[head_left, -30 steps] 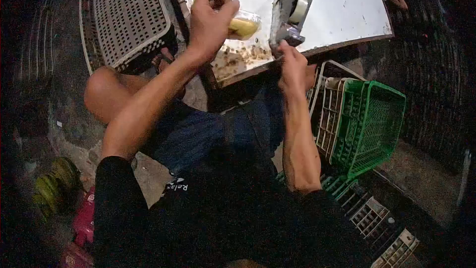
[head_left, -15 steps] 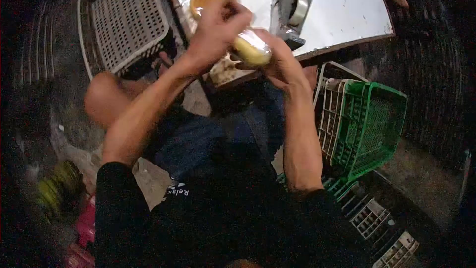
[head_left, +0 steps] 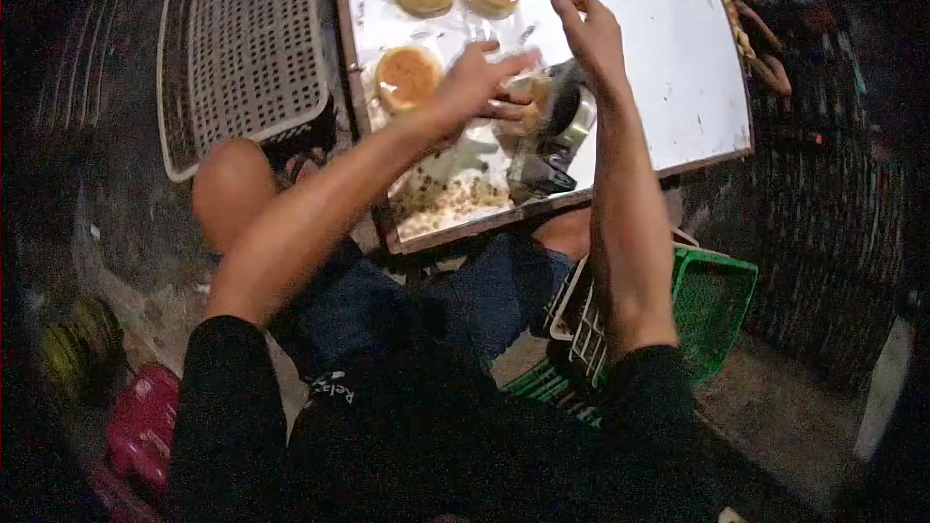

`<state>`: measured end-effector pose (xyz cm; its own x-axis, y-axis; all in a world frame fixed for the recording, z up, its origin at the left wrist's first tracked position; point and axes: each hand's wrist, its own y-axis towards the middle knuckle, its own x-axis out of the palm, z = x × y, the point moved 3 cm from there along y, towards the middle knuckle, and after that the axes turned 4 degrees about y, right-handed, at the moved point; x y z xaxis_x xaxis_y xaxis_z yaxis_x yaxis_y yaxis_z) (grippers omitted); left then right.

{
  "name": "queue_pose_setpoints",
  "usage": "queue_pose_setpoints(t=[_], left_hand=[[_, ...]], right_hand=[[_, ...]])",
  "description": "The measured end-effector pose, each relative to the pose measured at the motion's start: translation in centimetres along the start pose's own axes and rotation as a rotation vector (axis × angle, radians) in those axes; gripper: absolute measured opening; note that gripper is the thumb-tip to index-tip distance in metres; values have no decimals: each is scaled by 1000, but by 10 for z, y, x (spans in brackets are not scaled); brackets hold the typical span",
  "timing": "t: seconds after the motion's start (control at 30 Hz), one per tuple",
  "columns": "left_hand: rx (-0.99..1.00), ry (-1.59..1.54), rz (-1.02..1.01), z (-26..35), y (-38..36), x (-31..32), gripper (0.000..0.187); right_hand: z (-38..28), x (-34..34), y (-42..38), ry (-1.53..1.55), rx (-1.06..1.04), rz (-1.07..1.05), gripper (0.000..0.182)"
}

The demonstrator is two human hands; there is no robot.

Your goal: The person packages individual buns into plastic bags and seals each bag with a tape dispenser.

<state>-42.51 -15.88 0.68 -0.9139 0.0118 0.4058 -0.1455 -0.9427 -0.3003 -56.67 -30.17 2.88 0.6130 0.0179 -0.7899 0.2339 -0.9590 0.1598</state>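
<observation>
White tabletop (head_left: 668,87) has brown specks (head_left: 453,196) along your edge. Your left hand (head_left: 480,87) is spread wide at a golden bun in clear plastic (head_left: 532,107), just left of that chunky dark tape dispenser (head_left: 560,114). Your right hand (head_left: 594,39) is half curled, can't tell if it's gripping anything tbh.

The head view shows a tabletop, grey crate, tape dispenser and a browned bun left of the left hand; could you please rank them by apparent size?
1. Tabletop, cropped
2. Grey crate, cropped
3. Tape dispenser
4. Browned bun
</observation>
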Motion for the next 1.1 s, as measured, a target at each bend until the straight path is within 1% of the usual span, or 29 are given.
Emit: queue_pose_setpoints(t=[0.03,0.07,0.1,0.13,0.17,0.2,0.27,0.3,0.33,0.37,0.4,0.43,0.47,0.5,0.53,0.6,0.63,0.67,0.7,0.73,0.77,0.8,0.87,0.9,0.93,1.0,1.1], left_hand=[[-6,-54,26,16,-9,-15,89],[1,-64,54,23,-14,-35,80],[36,-29,132,31,-21,-52,76],[75,9,205,37,-26,-67,72],[84,5,277,40,-29,-79,66],[149,33,310,46,-33,-88,65],[294,300,418,52,-32,-96,65],[532,631,563,60,-34,-93,64],[782,965,706,66,-36,-89,64],[859,1078,704,68,-38,-82,63],[940,1188,708,69,-40,-76,61],[836,1076,568,67,-42,-68,60],[729,965,427,63,-44,-61,58],[618,812,384,58,-41,-60,50],[525,549,156,53,-42,-55,49],[476,400,-57,45,-55,-40,52],[442,399,1,40,-57,-40,54],[415,399,65,36,-57,-45,56],[386,394,136,29,-56,-53,58],[480,466,231,32,-62,-58,61],[435,465,276,30,-66,-61,56],[400,468,320,31,-68,-62,51],[585,533,353,41,-92,-35,41],[680,564,371,47,-108,-18,37],[766,580,339,55,-123,1,27],[1007,609,387,56,-138,19,27],[789,389,364,60,-148,25,27]], right_hand=[[-3,21,25,-163,170,-195,75],[2,43,45,-250,267,-298,86],[14,73,64,-336,261,-321,89],[-1,91,65,-422,254,-334,94],[-9,99,58,-381,227,-267,88],[-18,107,50,-341,198,-202,83],[-37,100,40,-125,102,-109,70],[-47,90,32,-104,-47,3,52],[-75,67,8,-166,-314,62,35],[-103,46,-16,-331,-368,-33,38],[-126,26,-46,-403,-618,76,36],[-151,4,-80,-359,-722,178,31],[-155,-14,-107,-288,-733,398,42],[-152,-22,-128,-30,-622,562,47],[-143,-23,-144,236,-508,725,53],[-106,1,-152,782,-14,381,58],[-113,7,-163,1200,240,204,54],[-119,11,-170,1143,161,281,50],[-111,19,-174,1010,88,277,47],[-111,22,-181,871,27,266,45],[-112,26,-191,852,47,202,40],[-115,28,-199,908,-21,163,31],[-116,5,-203,974,-17,133,23],[-122,-15,-205,1046,-75,200,22],[-118,-30,-206,1045,-127,267,23],[-127,-62,-216,1100,-183,364,20],[-125,-70,-219,1293,-158,364,18]])
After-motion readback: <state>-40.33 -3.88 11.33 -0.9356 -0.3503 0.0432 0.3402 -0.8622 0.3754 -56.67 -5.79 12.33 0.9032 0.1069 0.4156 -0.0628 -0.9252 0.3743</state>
